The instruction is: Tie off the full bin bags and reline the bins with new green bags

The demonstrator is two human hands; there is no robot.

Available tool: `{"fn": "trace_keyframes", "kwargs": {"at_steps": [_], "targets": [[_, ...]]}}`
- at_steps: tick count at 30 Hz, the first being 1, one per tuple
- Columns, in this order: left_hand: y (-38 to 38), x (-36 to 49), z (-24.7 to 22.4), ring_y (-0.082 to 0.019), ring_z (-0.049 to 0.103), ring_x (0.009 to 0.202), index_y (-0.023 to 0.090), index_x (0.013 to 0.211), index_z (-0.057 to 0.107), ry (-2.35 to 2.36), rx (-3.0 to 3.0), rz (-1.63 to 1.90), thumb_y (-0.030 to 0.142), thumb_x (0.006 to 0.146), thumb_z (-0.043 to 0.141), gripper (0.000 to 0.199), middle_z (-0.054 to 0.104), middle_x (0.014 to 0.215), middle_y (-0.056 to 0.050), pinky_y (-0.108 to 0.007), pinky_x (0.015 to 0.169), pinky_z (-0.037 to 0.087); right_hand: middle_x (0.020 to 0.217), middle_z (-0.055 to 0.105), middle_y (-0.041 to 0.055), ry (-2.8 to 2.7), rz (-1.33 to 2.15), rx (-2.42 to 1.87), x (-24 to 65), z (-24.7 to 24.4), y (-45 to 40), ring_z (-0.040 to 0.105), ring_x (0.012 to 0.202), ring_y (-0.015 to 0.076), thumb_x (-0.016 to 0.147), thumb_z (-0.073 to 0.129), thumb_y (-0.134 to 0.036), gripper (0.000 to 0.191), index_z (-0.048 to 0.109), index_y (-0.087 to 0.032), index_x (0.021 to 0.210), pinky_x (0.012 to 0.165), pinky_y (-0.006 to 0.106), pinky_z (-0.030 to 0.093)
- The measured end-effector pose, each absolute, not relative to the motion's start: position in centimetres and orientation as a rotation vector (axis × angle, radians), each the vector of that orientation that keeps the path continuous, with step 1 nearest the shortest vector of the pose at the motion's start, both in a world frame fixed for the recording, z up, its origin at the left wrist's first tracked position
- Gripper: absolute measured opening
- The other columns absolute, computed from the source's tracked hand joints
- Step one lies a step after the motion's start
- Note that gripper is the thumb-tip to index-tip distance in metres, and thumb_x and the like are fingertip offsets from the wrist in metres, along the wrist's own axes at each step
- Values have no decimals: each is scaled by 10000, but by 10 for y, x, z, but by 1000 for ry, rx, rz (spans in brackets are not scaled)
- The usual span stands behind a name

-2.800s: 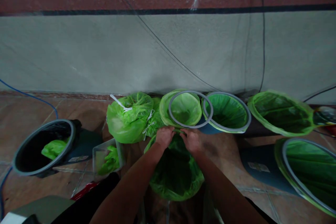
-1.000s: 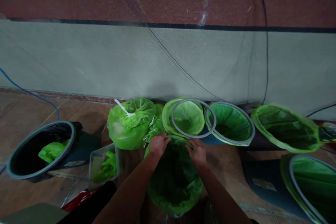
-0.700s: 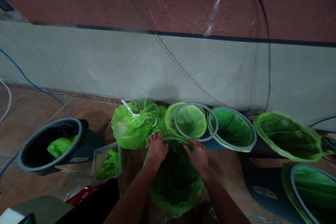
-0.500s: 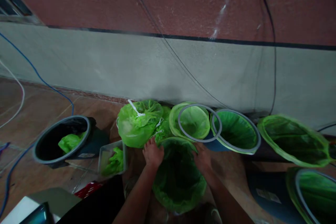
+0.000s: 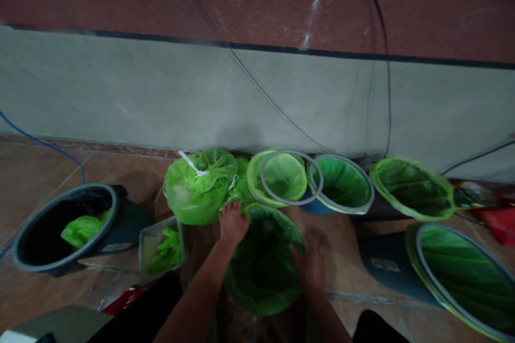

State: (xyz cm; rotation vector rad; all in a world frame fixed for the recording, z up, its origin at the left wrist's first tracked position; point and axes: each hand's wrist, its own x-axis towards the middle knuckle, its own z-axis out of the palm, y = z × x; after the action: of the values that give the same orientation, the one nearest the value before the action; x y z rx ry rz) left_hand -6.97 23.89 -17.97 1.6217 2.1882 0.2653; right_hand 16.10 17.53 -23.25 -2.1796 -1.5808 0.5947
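Note:
Between my forearms stands a bin lined with a green bag (image 5: 263,300), its opening facing up. My left hand (image 5: 233,222) rests at the upper left of its rim, fingers extended and apart near the bag edge. At the right side of the rim is my right hand (image 5: 308,262), slightly blurred, its fingers spread against the liner. A tied, full green bag (image 5: 199,190) with a white tie sits just beyond my left hand. A loose grey ring (image 5: 262,174) lies over a neighbouring green-lined bin (image 5: 255,182) by the wall.
More green-lined bins (image 5: 341,182) (image 5: 412,187) line the wall, and another (image 5: 384,265) lies tilted at right. On the left are a dark bin (image 5: 134,220) holding a green bag and a clear tub (image 5: 183,241) with green plastic. Cables hang along the wall (image 5: 161,91).
The view has shifted to the right, so things sit further left. My right hand has moved down along the rim of the bin. My left hand stays at the upper left rim.

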Motion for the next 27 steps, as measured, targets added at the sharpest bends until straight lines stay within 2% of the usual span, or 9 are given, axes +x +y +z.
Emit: {"fn": "trace_keyframes", "kwargs": {"at_steps": [3,7,9,12,17,20,23,27], "targets": [[244,-63,-182,-242,544,1212,166,1235,580,2101,1721,304,249,859,570,385,631,1287,-94,-364,1048,406,1264,624,199,-1785,486,-2020,143,-211,206,541,1206,332,873,508,-338,453,567,-109,1260,1019,454,422],[250,-55,-188,-233,576,1175,142,1224,586,2112,1684,317,201,870,546,361,662,1235,-103,-340,1043,407,1235,649,150,-2003,567,-1904,116,-193,256,545,1219,277,832,590,-247,386,621,-142,1202,1043,370,411],[252,-54,-192,-220,618,1112,139,1183,607,2108,1635,308,168,880,518,317,692,1167,-105,-319,996,434,1165,682,144,-2038,602,-1942,110,-193,272,586,1160,266,795,626,-198,339,661,-145,1128,1020,346,424],[253,-55,-197,-195,674,951,179,1077,640,2087,1584,283,152,906,466,245,732,1013,-73,-295,862,475,1018,720,103,-2008,666,-1943,112,-203,281,642,1020,220,799,577,-136,188,700,-172,937,951,309,456],[248,-64,-204,-159,670,849,220,947,635,2026,1613,353,162,918,433,212,728,914,-24,-266,796,463,892,699,48,-1966,679,-1767,128,-221,274,641,888,173,828,499,-136,189,674,-199,795,852,279,476],[243,-70,-205,-151,659,892,225,933,636,1945,1716,349,123,888,424,240,718,943,-20,-260,833,465,891,689,49,-2017,642,-1712,133,-225,269,623,912,182,827,500,-131,187,668,-203,785,871,293,466],[239,-70,-203,-175,647,982,219,951,667,1918,1818,179,87,844,441,282,711,1024,-48,-294,908,463,923,684,60,-2062,624,-1725,132,-223,266,607,944,190,848,481,-122,211,675,-195,813,890,304,462],[233,-67,-196,-296,572,1184,189,957,734,1997,1892,-114,88,808,480,311,628,1280,-147,-504,1044,383,1102,679,95,-2215,577,-1714,126,-220,259,573,1097,233,870,499,-153,226,718,-193,906,977,358,434]]}}
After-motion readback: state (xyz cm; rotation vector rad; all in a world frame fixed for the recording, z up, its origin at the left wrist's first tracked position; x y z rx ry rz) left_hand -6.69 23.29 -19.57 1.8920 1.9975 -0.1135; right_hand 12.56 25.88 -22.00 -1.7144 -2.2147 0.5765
